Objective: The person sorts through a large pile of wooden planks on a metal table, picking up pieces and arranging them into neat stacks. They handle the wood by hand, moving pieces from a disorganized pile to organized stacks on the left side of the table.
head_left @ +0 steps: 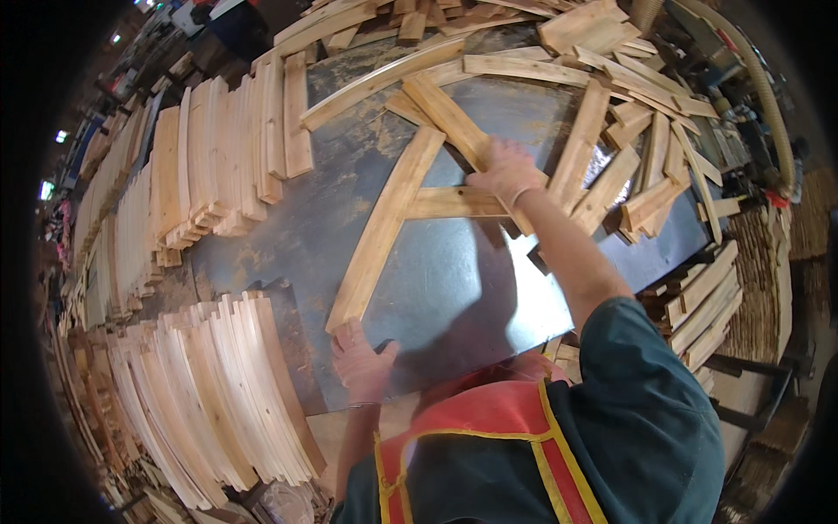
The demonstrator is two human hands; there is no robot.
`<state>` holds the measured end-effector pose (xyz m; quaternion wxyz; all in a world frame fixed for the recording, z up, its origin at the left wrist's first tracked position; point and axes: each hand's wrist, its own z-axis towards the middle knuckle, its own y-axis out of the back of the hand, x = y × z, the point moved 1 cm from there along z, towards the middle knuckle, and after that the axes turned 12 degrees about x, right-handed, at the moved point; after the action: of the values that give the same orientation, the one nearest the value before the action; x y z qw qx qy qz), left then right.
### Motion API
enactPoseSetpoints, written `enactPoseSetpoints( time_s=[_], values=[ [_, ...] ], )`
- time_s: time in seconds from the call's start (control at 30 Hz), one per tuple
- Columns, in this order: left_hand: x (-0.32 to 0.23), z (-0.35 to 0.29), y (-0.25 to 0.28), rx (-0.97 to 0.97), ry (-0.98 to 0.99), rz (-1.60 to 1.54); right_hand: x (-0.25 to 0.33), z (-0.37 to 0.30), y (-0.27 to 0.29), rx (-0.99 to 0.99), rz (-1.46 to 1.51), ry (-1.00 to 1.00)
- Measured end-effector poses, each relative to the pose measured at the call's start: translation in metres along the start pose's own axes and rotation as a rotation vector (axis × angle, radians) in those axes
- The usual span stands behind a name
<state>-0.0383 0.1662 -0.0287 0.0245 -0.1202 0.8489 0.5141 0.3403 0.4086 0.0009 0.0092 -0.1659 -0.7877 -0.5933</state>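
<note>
A long board point(385, 231) lies beyond the left hand point(360, 365) (touching it).

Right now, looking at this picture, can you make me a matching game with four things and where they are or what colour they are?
Things:
1. left hand
2. ribbed hose
3. right hand
4. vest

Clues:
A. red with yellow edges
B. reaching farther out, on a wooden piece
C. at the near end of a slanting board
D. curving down near the picture's upper right rim

Right pairs: 1-C, 2-D, 3-B, 4-A.
</note>
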Motion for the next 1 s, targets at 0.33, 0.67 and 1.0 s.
enactPoseSetpoints(
  time_s=[0.33, 0.67, 1.0],
  values=[
    [0.017, 0.069, 0.009, -0.069, 0.052, 0.066, 0.004, 0.046, 0.001, 0.273, -0.106, -0.156],
    [0.106, -0.069, 0.036, 0.502, -0.247, -1.765, 0.062, -0.118, -0.102, 0.537, 1.535, 0.170],
    [0.224, -0.133, 0.056, 0.415, -0.307, -2.077, 0.283, -0.303, -0.243, 1.026, 1.280, 0.417]
  ],
)
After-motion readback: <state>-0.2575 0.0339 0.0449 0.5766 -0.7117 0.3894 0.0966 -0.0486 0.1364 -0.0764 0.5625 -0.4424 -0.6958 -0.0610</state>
